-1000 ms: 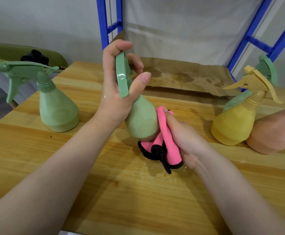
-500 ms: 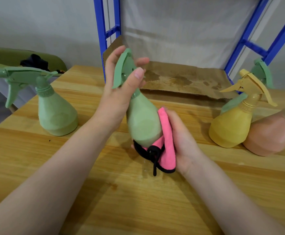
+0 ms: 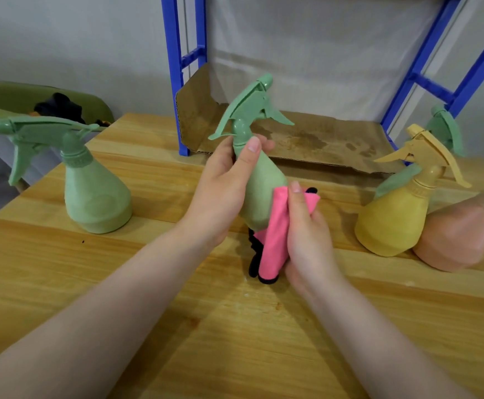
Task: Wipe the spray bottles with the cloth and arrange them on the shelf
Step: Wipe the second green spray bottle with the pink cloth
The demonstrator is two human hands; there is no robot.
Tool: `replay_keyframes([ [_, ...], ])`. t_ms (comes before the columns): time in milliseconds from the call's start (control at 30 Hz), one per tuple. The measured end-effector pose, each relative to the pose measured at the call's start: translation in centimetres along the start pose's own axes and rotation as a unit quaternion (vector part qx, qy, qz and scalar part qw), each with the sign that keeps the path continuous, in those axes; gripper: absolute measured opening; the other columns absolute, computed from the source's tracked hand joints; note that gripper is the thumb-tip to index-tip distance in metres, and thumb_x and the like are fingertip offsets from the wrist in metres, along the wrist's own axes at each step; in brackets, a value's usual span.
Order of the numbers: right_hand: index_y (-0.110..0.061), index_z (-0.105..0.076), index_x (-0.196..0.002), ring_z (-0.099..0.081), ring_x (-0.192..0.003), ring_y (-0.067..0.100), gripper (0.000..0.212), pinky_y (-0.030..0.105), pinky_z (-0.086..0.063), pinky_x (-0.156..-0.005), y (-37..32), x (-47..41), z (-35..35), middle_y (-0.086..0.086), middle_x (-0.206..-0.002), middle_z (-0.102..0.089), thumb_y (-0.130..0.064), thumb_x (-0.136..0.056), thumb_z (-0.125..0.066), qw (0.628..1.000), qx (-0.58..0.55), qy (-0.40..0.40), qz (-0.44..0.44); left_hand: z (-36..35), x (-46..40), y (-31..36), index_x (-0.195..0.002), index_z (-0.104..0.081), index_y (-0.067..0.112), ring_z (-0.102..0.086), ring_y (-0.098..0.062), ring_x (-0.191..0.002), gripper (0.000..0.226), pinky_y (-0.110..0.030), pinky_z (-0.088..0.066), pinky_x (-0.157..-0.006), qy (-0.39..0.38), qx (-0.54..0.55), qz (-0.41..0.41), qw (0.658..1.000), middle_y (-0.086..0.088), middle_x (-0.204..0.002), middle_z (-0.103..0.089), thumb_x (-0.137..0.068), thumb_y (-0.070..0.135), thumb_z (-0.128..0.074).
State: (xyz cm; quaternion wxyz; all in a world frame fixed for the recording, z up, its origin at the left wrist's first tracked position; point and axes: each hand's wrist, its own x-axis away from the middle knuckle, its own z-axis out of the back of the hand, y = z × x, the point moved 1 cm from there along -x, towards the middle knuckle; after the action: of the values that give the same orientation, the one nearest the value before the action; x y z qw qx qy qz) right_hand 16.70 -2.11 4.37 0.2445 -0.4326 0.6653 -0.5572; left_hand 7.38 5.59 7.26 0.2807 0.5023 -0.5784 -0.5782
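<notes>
My left hand grips a green spray bottle by its neck and upper body, holding it tilted above the wooden table. My right hand holds a pink cloth with black trim and presses it against the bottle's lower right side. Another green spray bottle stands at the left. A yellow bottle and a peach-coloured bottle stand at the right, with one more green bottle partly hidden behind them.
A blue-framed shelf stands behind the table, its lowest level lined with stained brown cardboard. A green chair with something dark on it sits at the far left.
My left hand has slid down from the trigger head to the neck, and the bottle has turned so its nozzle stands up. My right hand has moved the cloth up along the bottle's side.
</notes>
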Motion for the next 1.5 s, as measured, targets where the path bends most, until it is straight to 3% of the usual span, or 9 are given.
replay_keyframes([
  [267,-0.022,-0.066,-0.103,-0.073,-0.07,0.021,0.025,0.044,-0.062,-0.067,-0.6,-0.5,0.8,0.004,-0.083,-0.077,-0.043,-0.098,-0.055,1.0,-0.022,-0.001,0.014,0.6,-0.2,0.6,-0.108,-0.058,0.023,-0.063,-0.02,-0.108,0.016,-0.043,-0.05,-0.098,0.013,-0.057,-0.088,0.994,0.002,-0.104,-0.07,-0.104,0.028,-0.043],
  [400,-0.027,-0.064,-0.108,-0.074,-0.077,0.015,0.029,0.036,-0.059,-0.06,-1.8,-0.6,1.4,-0.001,-0.083,-0.076,-0.05,-0.097,-0.051,0.996,-0.029,0.01,0.081,1.3,-0.6,1.0,-0.108,-0.058,0.014,-0.062,-0.013,-0.096,0.026,-0.036,-0.05,-0.091,0.002,-0.099,-0.123,0.987,0.001,-0.097,-0.067,-0.102,0.031,-0.04],
  [500,-0.034,-0.062,-0.093,-0.07,-0.067,0.013,0.024,0.039,-0.059,-0.06,-3.2,-0.4,2.0,-0.01,-0.069,-0.072,-0.051,-0.099,-0.047,0.985,0.006,0.048,0.166,1.9,-0.7,1.1,-0.103,-0.06,0.012,-0.064,-0.014,-0.086,0.027,-0.032,-0.052,-0.078,-0.051,-0.056,-0.075,0.994,-0.002,-0.089,-0.068,-0.097,0.033,-0.044],
  [633,-0.056,-0.066,-0.077,-0.07,-0.087,0.013,0.025,0.05,-0.06,-0.079,-4.6,0.0,2.8,-0.019,-0.078,-0.07,-0.059,-0.091,-0.046,0.97,0.011,0.061,0.236,2.1,-0.5,1.3,-0.098,-0.061,0.008,-0.063,-0.019,-0.077,0.029,-0.029,-0.052,-0.066,-0.151,-0.058,-0.034,0.986,-0.005,-0.084,-0.068,-0.095,0.032,-0.045],
  [767,-0.047,-0.066,-0.087,-0.06,-0.075,0.002,0.024,0.041,-0.057,-0.067,-5.2,0.5,2.8,-0.022,-0.074,-0.063,-0.06,-0.093,-0.047,0.952,0.014,0.038,0.304,1.6,0.0,1.2,-0.093,-0.062,0.011,-0.062,-0.018,-0.074,0.033,-0.032,-0.05,-0.066,-0.226,-0.138,-0.044,0.963,-0.003,-0.085,-0.068,-0.092,0.042,-0.051],
  [900,-0.014,-0.063,-0.11,-0.065,-0.093,0.007,0.049,0.034,-0.053,-0.086,-5.0,0.6,2.7,-0.01,-0.096,-0.07,-0.058,-0.096,-0.046,0.913,0.083,0.006,0.399,0.7,0.7,0.7,-0.089,-0.062,0.013,-0.065,-0.023,-0.08,0.042,-0.047,-0.052,-0.074,-0.269,-0.253,-0.084,0.926,-0.002,-0.085,-0.069,-0.089,0.052,-0.046],
  [1067,-0.035,-0.052,-0.093,-0.057,-0.074,-0.004,0.008,0.014,-0.043,-0.071,-4.3,0.1,3.0,-0.023,-0.078,-0.06,-0.042,-0.091,-0.057,0.885,0.169,0.039,0.433,0.0,1.1,0.3,-0.088,-0.065,0.015,-0.064,-0.013,-0.079,0.048,-0.041,-0.051,-0.074,-0.261,-0.328,-0.119,0.9,0.007,-0.081,-0.066,-0.089,0.058,-0.041],
  [1267,-0.023,-0.056,-0.086,-0.054,-0.066,-0.003,0.023,0.013,-0.04,-0.064,-4.6,-0.2,3.6,-0.016,-0.07,-0.055,-0.043,-0.096,-0.051,0.843,0.238,0.095,0.472,-1.0,2.0,-0.2,-0.086,-0.067,0.011,-0.062,-0.004,-0.075,0.053,-0.031,-0.049,-0.07,-0.238,-0.323,-0.153,0.903,0.016,-0.075,-0.062,-0.089,0.056,-0.039],
  [1500,-0.019,-0.046,-0.061,-0.045,-0.049,0.008,0.048,0.023,-0.037,-0.052,-5.0,0.0,3.5,-0.011,-0.049,-0.043,-0.046,-0.1,-0.044,0.88,0.217,0.107,0.409,-1.1,2.2,-0.3,-0.082,-0.065,0.014,-0.057,-0.002,-0.07,0.055,-0.028,-0.043,-0.065,-0.212,-0.37,-0.188,0.885,0.019,-0.07,-0.057,-0.089,0.059,-0.035],
])
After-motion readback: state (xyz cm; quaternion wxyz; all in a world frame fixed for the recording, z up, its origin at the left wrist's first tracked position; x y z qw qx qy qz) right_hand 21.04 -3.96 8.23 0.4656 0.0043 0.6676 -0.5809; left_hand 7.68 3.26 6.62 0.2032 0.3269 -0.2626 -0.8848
